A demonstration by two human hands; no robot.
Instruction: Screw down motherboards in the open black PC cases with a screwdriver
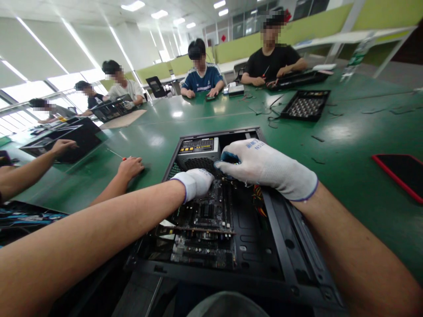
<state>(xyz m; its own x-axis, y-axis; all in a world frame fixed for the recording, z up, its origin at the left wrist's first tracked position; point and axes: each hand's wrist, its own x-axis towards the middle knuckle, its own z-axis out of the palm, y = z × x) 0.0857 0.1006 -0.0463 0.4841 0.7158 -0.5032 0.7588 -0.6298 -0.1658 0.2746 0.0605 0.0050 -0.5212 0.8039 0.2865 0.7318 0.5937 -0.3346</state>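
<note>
An open black computer case lies in front of me with its side panel off. Inside it is a motherboard, with a power supply at the far left corner. My left hand, in a white glove, is closed over the far part of the board; its fingertips are hidden. Also gloved, my right hand reaches over the far right of the board, thumb and fingers curled together. What they grip is too small to make out. Below that hand, coloured cables run inside the case. A card stands across the board.
A red-edged phone lies on the green table at right. Beyond the case is a black tray-like panel. At left, a co-worker's hand lies by a screwdriver. Other people sit around the table.
</note>
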